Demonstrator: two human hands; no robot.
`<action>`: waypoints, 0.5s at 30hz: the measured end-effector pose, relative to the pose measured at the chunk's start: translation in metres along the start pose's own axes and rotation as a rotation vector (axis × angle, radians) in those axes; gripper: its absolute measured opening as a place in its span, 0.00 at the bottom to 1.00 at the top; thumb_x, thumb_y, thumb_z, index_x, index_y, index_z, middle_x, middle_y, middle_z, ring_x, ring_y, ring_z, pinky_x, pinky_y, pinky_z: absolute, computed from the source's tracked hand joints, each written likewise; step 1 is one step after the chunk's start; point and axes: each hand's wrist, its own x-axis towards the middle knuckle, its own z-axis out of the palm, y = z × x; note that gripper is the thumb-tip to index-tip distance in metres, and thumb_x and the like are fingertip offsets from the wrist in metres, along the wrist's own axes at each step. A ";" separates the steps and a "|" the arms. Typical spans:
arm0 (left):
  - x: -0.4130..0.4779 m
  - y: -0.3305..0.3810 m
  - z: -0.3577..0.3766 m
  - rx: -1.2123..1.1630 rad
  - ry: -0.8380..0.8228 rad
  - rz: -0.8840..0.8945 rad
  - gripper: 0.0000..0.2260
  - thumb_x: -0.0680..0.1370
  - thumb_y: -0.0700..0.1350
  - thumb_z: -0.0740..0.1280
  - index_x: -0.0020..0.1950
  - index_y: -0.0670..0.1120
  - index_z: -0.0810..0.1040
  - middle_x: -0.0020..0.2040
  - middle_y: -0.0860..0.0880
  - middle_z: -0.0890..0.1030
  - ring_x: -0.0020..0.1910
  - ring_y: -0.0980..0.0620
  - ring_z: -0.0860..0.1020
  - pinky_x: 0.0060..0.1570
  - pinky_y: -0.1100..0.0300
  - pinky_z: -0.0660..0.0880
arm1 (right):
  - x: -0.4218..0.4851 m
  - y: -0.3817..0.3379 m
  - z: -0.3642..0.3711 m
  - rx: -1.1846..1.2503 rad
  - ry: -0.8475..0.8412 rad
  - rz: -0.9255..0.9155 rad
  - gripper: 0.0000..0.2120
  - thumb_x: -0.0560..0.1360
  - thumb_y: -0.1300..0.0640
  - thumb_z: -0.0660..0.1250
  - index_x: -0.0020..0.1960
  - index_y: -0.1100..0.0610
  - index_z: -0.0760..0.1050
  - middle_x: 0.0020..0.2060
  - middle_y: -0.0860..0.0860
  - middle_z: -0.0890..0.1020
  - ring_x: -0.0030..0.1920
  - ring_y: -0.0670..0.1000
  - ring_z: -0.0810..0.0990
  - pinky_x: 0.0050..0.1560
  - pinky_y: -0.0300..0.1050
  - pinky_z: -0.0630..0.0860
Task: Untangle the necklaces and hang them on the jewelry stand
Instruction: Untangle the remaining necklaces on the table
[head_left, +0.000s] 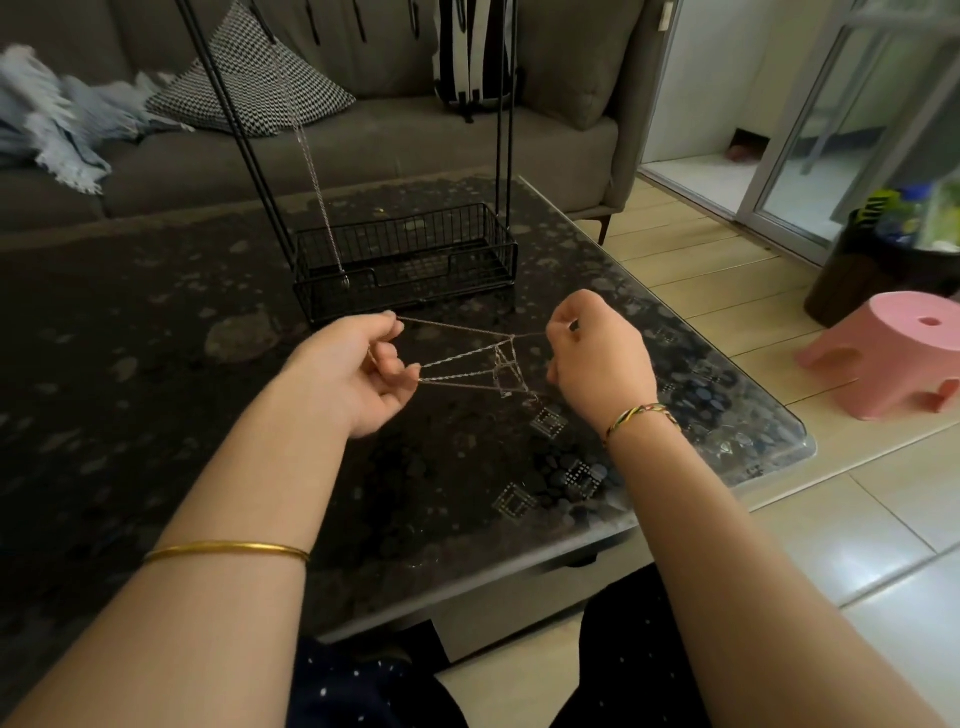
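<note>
Left hand (358, 374) — pinching necklaces (506, 366) | right hand (602, 358) — pinching same tangle

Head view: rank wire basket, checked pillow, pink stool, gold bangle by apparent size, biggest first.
1. Basket, largest.
2-3. Pillow and stool look about alike. The frame edge cuts off the stool, so I won't rank the two.
4. Bangle, smallest: a thin band, though nearest the camera.

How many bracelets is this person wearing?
2: a gold bangle on the left forearm and a braided coloured band on the right wrist. More could sit higher up the arms, out of view.
</note>
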 end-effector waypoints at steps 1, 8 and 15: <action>0.000 0.000 0.000 0.015 0.001 0.001 0.07 0.79 0.45 0.66 0.42 0.45 0.76 0.27 0.52 0.68 0.26 0.58 0.65 0.33 0.62 0.71 | 0.000 0.000 0.000 0.012 0.008 0.002 0.06 0.80 0.56 0.55 0.51 0.53 0.70 0.39 0.53 0.80 0.42 0.56 0.80 0.47 0.54 0.79; 0.000 -0.003 0.004 0.150 -0.021 0.018 0.09 0.77 0.47 0.65 0.38 0.47 0.70 0.28 0.52 0.69 0.25 0.57 0.65 0.26 0.65 0.61 | 0.004 0.001 0.006 0.098 0.096 0.032 0.06 0.80 0.57 0.54 0.49 0.55 0.69 0.42 0.55 0.81 0.43 0.57 0.80 0.47 0.55 0.78; -0.009 -0.006 0.008 0.192 -0.069 0.059 0.06 0.78 0.45 0.64 0.43 0.45 0.77 0.36 0.50 0.84 0.30 0.57 0.80 0.22 0.69 0.61 | 0.008 0.005 0.005 0.083 0.105 0.094 0.09 0.80 0.58 0.54 0.51 0.60 0.72 0.44 0.56 0.81 0.45 0.55 0.80 0.45 0.46 0.76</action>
